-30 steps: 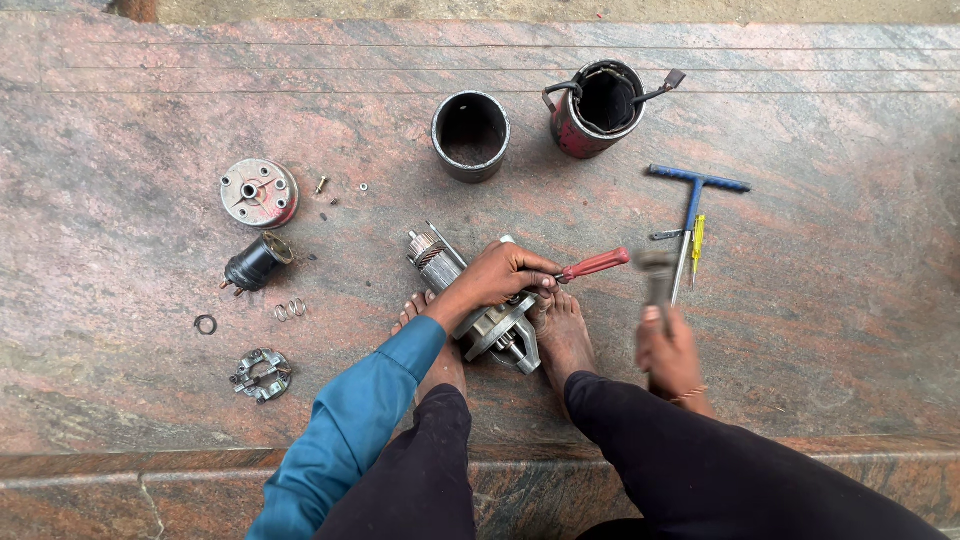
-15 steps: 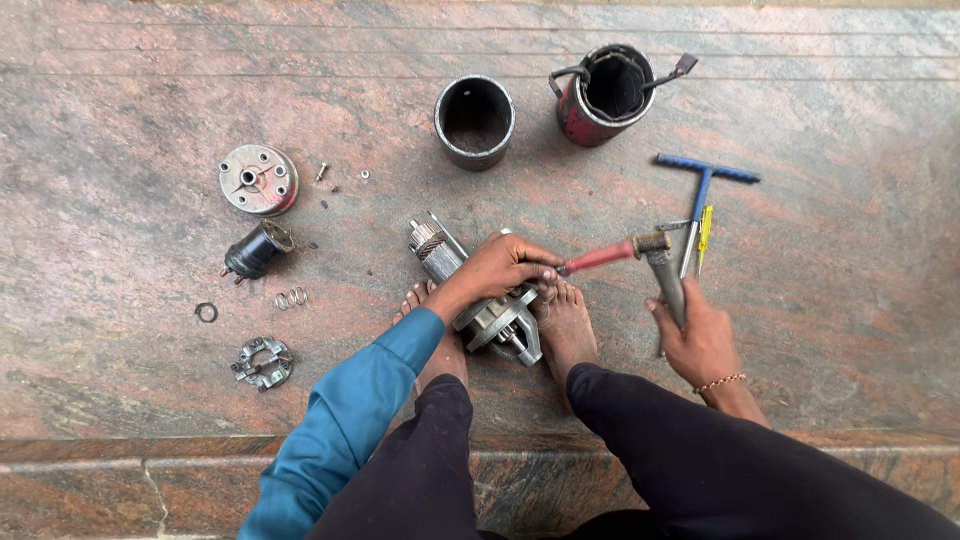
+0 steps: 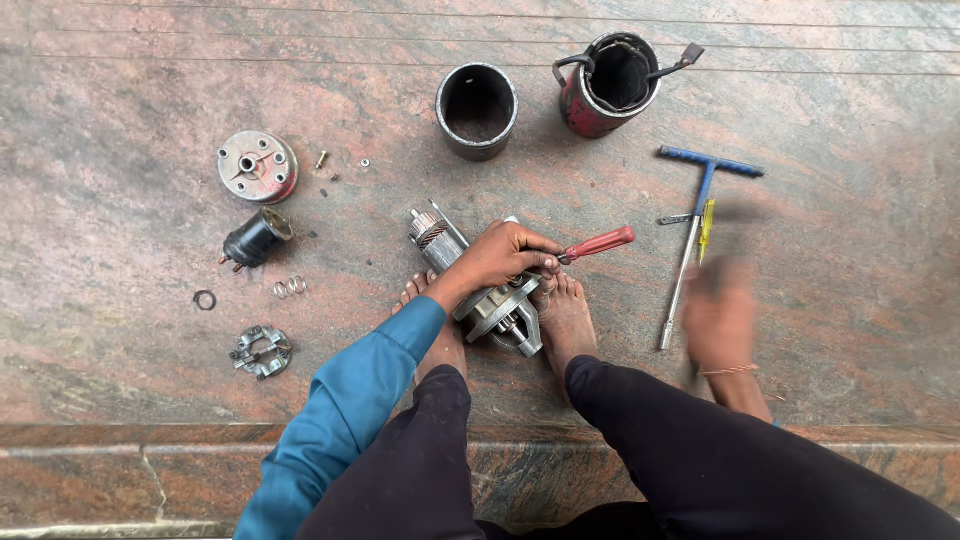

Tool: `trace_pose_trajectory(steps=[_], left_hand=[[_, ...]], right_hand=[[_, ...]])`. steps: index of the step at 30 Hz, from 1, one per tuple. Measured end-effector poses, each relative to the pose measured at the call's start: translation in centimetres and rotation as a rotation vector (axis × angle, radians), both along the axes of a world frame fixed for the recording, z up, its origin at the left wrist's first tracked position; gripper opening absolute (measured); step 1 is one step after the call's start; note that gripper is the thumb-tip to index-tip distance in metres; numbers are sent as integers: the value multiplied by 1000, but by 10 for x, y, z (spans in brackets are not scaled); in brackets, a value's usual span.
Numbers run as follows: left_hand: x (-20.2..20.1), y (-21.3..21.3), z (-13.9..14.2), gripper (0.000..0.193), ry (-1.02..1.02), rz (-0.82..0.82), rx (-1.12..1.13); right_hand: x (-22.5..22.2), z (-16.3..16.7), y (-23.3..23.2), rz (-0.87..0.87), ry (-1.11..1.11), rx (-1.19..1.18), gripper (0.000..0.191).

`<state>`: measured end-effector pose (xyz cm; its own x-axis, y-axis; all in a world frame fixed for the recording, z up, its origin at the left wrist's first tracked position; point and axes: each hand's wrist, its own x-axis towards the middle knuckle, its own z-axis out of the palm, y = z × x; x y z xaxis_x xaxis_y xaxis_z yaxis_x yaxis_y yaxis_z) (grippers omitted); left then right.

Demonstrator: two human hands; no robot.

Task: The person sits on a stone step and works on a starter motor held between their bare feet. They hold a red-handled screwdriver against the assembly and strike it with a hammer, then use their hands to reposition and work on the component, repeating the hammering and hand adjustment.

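A grey metal motor assembly with a coiled armature (image 3: 490,300) is pinned on the reddish stone floor (image 3: 150,80) between two bare feet, and the left hand (image 3: 500,255) rests on top of it, its fingers (image 3: 535,262) clamped on a red-handled screwdriver (image 3: 597,244). The right hand (image 3: 718,315) is blurred to the right of the assembly, so whether its fingers are closed cannot be told, and a blue T-handled wrench (image 3: 700,215) lies just beyond it.

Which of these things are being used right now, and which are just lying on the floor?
In use:
- left hand holding the red-handled screwdriver
- motor part held between the feet
- right hand, blurred

Lying about:
- blue T-handle wrench
- grey cylinder
- red housing
- round end cap
- small black part
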<state>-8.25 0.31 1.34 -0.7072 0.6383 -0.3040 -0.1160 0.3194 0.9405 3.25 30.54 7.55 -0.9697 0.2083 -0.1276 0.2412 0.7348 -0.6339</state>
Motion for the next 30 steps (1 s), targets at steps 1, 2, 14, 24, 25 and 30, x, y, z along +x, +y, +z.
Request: trace_pose_trajectory(steps=[1,2,14,24,25,30], left_hand=[[-1,-1,1,23,-19,-12,9],[-1,-1,3,24,-1,-13,-1],[-5,0,5,29,-31,108,-34],[-6,-2,11,24,-179,167,84],[-6,-2,12,24,-209,172,85],[-6,-3,12,17,-183,164,116]], right_hand=[[-2,0,-1,141,-149,244,28],[-4,1,-2,151,-202,306,28],[-32,6,-4,-138,117,-379,26],[-52,9,-8,-181,38,-345,27],[-53,10,-9,-274,6,-569,29],[-57,12,-18,266,-48,248,28]])
